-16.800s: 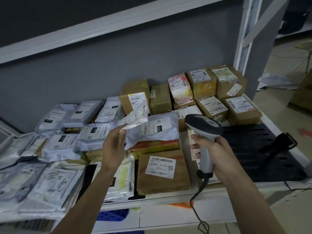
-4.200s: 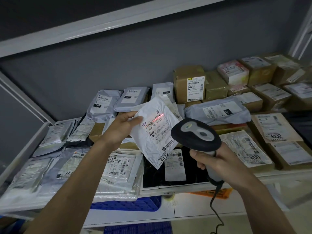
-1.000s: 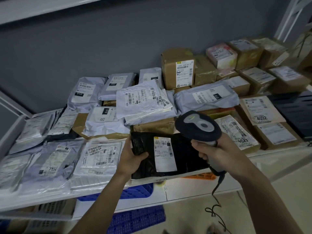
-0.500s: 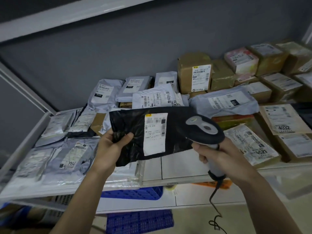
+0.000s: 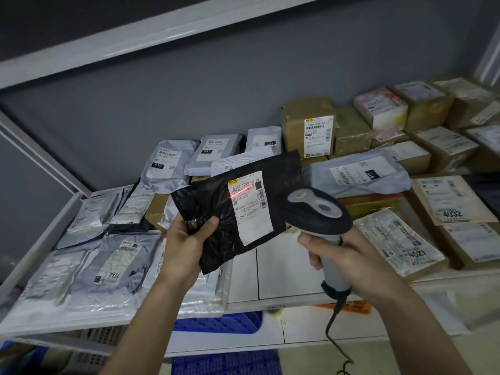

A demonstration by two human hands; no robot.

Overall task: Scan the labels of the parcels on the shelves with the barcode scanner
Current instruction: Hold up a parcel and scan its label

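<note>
Between thumb and fingers (image 5: pixel 209 226) of the left hand (image 5: pixel 186 247), the lower left corner of the black mailer (image 5: pixel 216 212) is pinched; the mailer is held in the air above the shelf (image 5: pixel 284 277), its label (image 5: pixel 250 207) facing the scanner. The right hand (image 5: pixel 349 255) has its fingers wrapped round the grip of the scanner (image 5: pixel 316 212). A red scan line crosses the barcode at the top of the label. The film creases and sags away from the pinch, so the mailer is judged light, soft and somewhat slippery. Recommended hold: a corner or edge clear of the label, pulled taut to keep the barcode flat. Grey mailers (image 5: pixel 167 166) and boxes (image 5: pixel 308 131) lie on the shelf behind and on both sides.
</note>
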